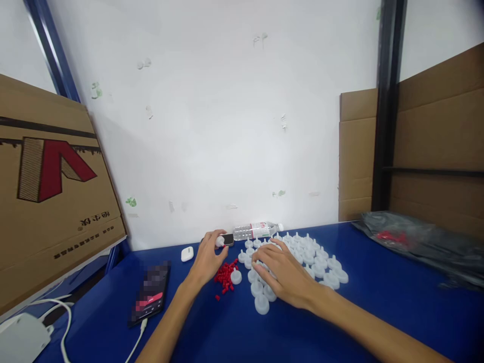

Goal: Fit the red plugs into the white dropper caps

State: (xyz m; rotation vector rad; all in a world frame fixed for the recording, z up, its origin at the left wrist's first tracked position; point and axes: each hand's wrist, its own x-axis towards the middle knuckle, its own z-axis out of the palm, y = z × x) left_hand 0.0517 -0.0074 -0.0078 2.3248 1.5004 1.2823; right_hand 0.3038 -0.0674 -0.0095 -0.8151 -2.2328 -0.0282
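Wall (pixel 234 126): brightly lit beyond the left grip (pixel 207 256), softly shaded near the carton (pixel 56 201).
White caps (pixel 261 304): fine detail washed out around the right grip (pixel 284 270).
Phone (pixel 151 292): screen pixelated, left of the left grip.
Cardboard (pixel 438 131): stretched edgeward, beyond the right grip.

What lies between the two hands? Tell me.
Red pieces, one white cap at their right edge, and the left edge of the clustered white caps; the head view shows it.

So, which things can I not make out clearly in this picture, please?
All in the head view:
white caps: some hidden by the right hand
white piece: partly covered by the left hand
phone screen: mostly blurred into blocks
bottle label: print too small
white device: cut off by the left edge
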